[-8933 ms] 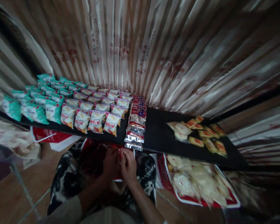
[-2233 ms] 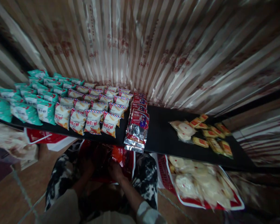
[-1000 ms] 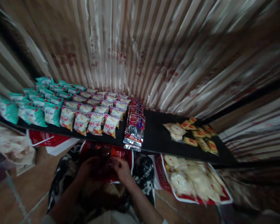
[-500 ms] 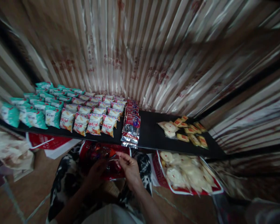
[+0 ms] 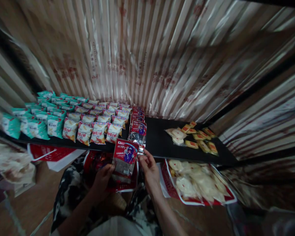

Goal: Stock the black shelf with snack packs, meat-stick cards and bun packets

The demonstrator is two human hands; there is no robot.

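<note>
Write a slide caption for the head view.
Left hand grips a red packet, right hand by its other edge, before a black shelf of snacks.

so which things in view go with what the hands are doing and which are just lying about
Seem in use:
red packet, gripped by the left hand, right hand at its edge
centre basket beneath
matching red packets on the shelf

Seemingly just there:
teal bags
white bags
small yellow packets
packaged white discs
right-side basket of bagged goods
</note>
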